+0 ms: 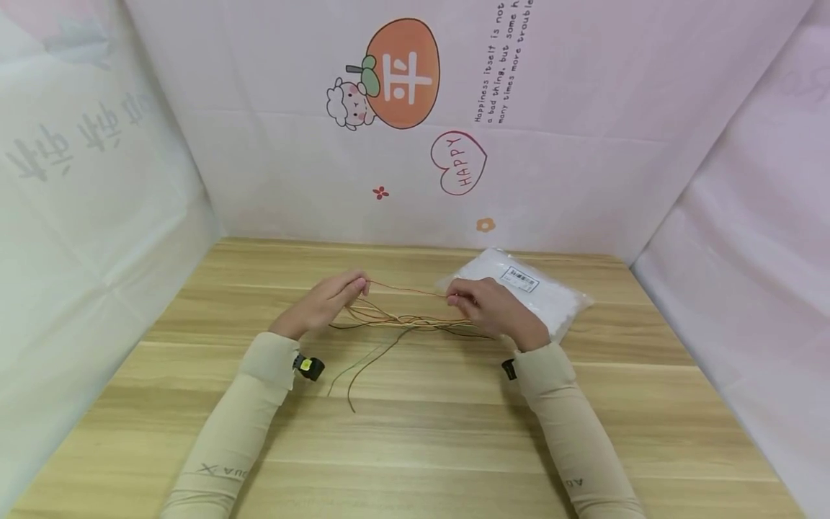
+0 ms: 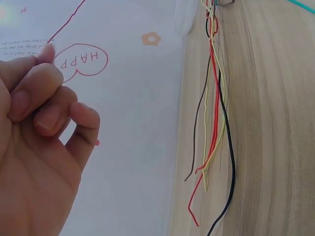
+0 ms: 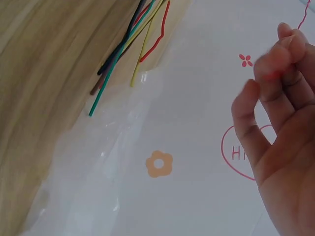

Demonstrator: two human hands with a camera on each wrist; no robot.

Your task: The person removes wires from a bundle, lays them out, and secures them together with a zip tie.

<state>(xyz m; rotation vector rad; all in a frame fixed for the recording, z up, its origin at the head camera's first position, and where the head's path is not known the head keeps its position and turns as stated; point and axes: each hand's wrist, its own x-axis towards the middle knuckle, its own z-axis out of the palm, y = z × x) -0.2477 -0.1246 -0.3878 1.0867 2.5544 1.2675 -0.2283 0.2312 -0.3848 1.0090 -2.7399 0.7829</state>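
A thin red wire [image 1: 405,289] stretches nearly straight between both hands, raised above the table. My left hand [image 1: 327,301] pinches its left end between thumb and fingertips; in the left wrist view the red wire [image 2: 66,23] runs up from the fingertips. The right hand [image 1: 496,310] pinches the other end, its remaining fingers loosely bent in the right wrist view. Beneath the hands lies a loose bundle of wires [image 1: 415,321] in red, yellow, black, brown and green. A dark wire [image 1: 376,362] and a thin green one stray from it toward the front left.
A clear plastic bag [image 1: 558,299] with white contents and a barcode label [image 1: 519,279] lies behind and beside the right hand. Wood-grained table [image 1: 415,447] runs beneath everything. White printed cloth [image 1: 279,166] stands as walls at the back and both sides.
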